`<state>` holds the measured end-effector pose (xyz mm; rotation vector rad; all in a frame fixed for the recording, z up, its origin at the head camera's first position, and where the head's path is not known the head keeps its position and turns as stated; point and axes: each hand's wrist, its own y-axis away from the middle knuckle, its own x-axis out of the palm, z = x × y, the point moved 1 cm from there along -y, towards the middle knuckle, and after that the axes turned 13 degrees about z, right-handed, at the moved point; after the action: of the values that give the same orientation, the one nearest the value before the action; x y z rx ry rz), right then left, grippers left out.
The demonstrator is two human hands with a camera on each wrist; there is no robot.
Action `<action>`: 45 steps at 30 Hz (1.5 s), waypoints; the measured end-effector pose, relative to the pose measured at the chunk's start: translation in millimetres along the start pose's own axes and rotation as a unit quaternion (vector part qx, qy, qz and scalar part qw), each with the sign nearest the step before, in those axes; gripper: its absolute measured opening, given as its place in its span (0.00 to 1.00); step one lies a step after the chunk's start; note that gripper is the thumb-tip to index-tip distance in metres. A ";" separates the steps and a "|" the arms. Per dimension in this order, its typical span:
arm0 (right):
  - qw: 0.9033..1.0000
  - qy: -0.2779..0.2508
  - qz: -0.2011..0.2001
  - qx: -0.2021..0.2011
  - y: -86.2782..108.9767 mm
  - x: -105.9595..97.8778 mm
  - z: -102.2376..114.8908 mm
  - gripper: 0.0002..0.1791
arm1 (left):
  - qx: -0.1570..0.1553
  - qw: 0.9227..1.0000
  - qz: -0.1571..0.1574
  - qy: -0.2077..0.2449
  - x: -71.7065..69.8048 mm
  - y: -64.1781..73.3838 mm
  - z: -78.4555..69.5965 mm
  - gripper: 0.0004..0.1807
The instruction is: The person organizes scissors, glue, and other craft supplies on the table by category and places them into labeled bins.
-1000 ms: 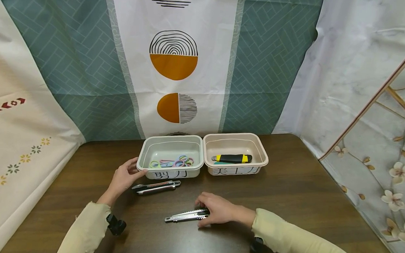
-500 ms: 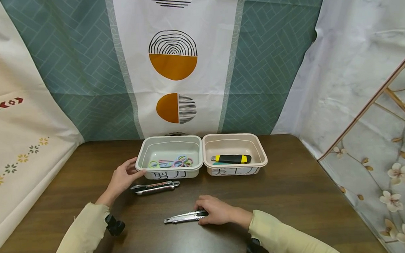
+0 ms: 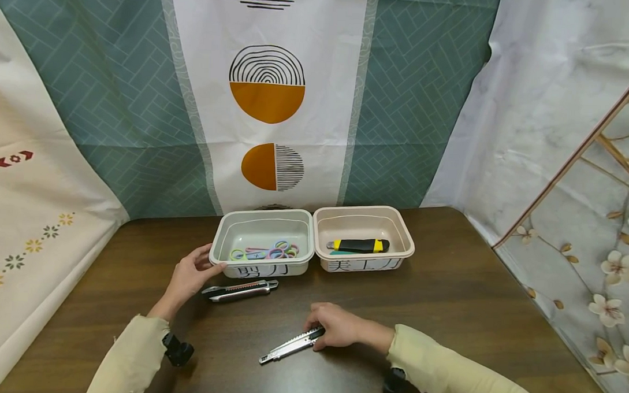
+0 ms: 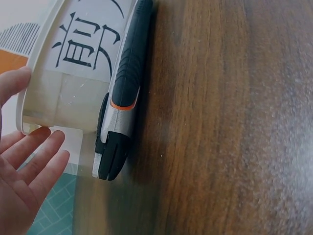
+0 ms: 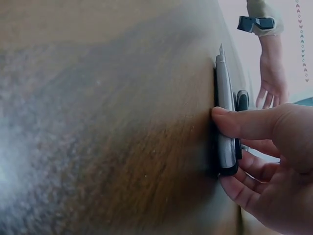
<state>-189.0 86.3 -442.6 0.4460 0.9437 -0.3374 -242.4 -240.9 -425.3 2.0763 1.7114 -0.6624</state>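
Observation:
In the head view my right hand pinches the rear of a silver utility knife between thumb and fingers. The right wrist view shows the thumb on the silver knife's body, fingers at its other side, and a pointed tip at the far end. My left hand rests at the front left corner of a pale green box. Its thumb touches the rim; its fingers lie extended beside the box's end. In front of that box lies a black-and-silver utility knife.
Several pastel-handled scissors lie in the green box. A beige box stands against its right side, containing a black-and-yellow utility knife and something teal, partly hidden. Both boxes bear character labels. They stand near the wooden table's back edge, before hanging cloth.
My right fingers have closed on the silver utility knife. Its front end has swung toward me, so it lies more slanted. The left hand has stayed at the green box.

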 end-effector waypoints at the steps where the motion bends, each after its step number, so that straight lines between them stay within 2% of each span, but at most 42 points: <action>1: 1.000 0.003 0.000 0.000 0.9 -0.4 0.4 0.13 | 0.000 1.000 0.000 -0.001 -0.1 0.0 -0.1 0.35; 11: 0.996 0.076 -0.036 0.002 12.4 -13.2 2.6 0.14 | -0.002 1.000 -0.002 -0.004 0.2 0.1 0.2 0.36; 20: 0.994 0.068 -0.086 0.018 25.4 -32.8 -2.3 0.14 | -0.001 1.000 -0.003 0.000 0.1 0.4 0.9 0.36; 27: 0.991 0.067 -0.109 0.028 38.5 -48.4 -7.7 0.14 | -0.002 1.000 -0.001 -0.001 -0.2 0.0 0.5 0.36; 37: 0.982 0.091 -0.161 0.035 56.4 -76.3 -15.5 0.16 | -0.003 1.000 0.000 0.004 0.4 -0.1 0.5 0.36; 45: 0.974 0.117 -0.187 0.052 69.5 -88.2 -25.1 0.17 | -0.005 1.000 0.000 0.003 0.1 0.6 0.3 0.36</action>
<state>-222.5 166.0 -366.7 0.4084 1.2471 -0.6898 -241.8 -241.2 -425.6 2.0739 1.7138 -0.6470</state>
